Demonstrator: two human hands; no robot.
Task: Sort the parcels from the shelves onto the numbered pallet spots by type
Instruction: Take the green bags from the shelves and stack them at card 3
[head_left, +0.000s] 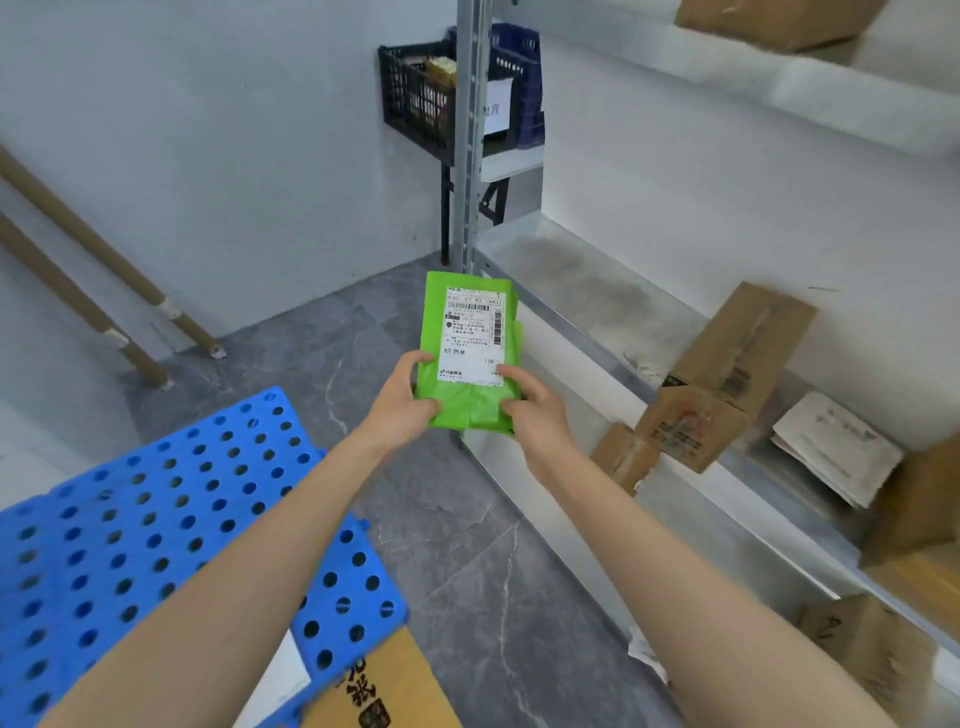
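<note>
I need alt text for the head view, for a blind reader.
The left hand and right hand hold a green mailer bag with a shipping label. A blue perforated pallet lies at left; cardboard boxes sit on a metal shelf at right.

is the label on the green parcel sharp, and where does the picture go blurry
Head view: the green parcel, gripped by the left hand and right hand, is sharp, its label legible in large print only; same view, the cardboard boxes on the shelf smear toward the right edge.
</note>
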